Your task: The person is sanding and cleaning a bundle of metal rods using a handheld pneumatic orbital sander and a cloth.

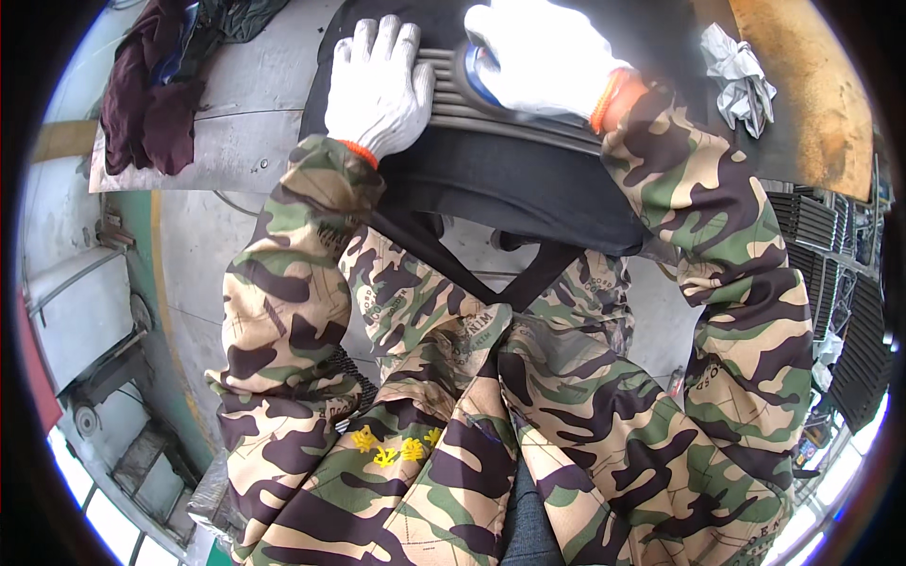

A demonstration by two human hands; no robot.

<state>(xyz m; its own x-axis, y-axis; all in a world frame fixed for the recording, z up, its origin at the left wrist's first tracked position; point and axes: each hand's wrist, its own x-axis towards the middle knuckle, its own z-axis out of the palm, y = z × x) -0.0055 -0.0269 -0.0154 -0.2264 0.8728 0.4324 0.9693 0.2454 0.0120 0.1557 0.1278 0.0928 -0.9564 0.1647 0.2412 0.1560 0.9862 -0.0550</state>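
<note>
My left hand [379, 94], in a white knitted glove with an orange cuff, lies flat with its fingers stretched out. It rests on the left end of a row of grey metal rods [453, 94]. The rods lie side by side on a black cloth [510, 165]. My right hand [543, 61], gloved the same way, is closed around a round dark thing with a blue inner edge [481, 75], over the rods. Glare and the glove hide most of it, so its kind is unclear.
Dark red and dark clothing [156, 113] lies on the table's left. A crumpled whitish glove or cloth [739, 80] lies to the right, by a rusty brown board [812, 94]. Stacks of dark metal bars [830, 255] stand at the far right. Machinery [123, 377] stands at the left.
</note>
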